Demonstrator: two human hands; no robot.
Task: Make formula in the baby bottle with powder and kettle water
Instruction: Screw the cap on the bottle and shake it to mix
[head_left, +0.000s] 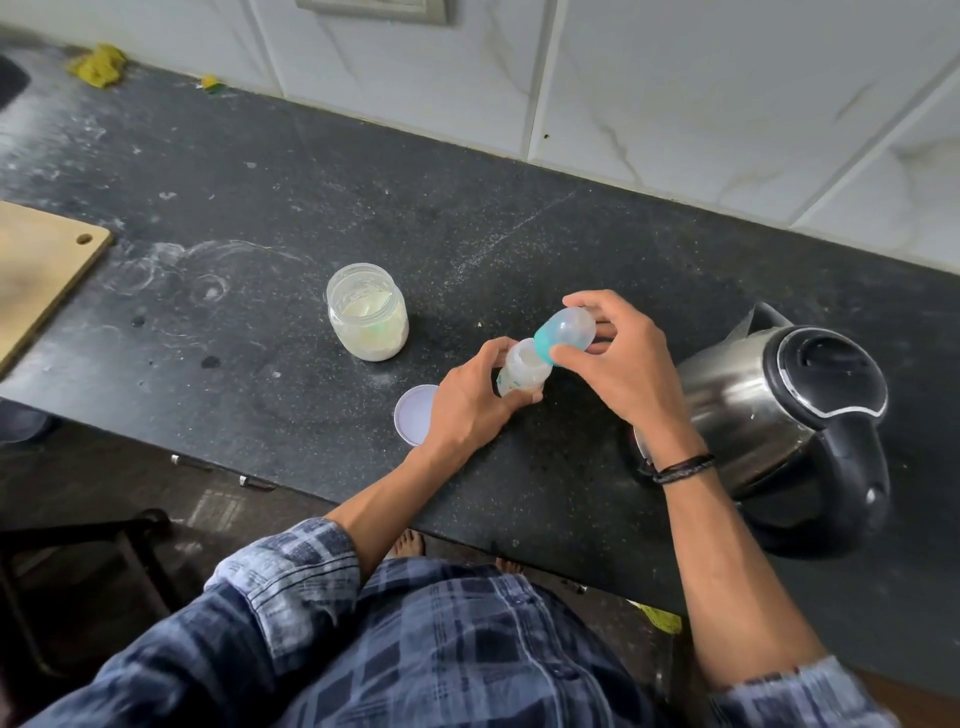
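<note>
- Altogether, one of each thing sits on a dark stone bench: one baby bottle, one teal-ringed bottle cap, one open glass jar of pale powder, one round white jar lid and one steel kettle.
- Two bare hands meet between the jar and the kettle.
- The left hand grips the bottle's body with fingers curled round it. The bottle tilts, its open mouth facing the cap.
- The right hand pinches the cap between thumb and fingertips, right at the bottle's mouth. Whether cap and rim touch is unclear.
- The lid lies flat just left of the left hand, which partly hides it.
- The kettle stands just right of the right wrist, which covers part of its base.
- The bottle's contents are hard to make out.
- One wooden cutting board is cut off at the left edge.
</note>
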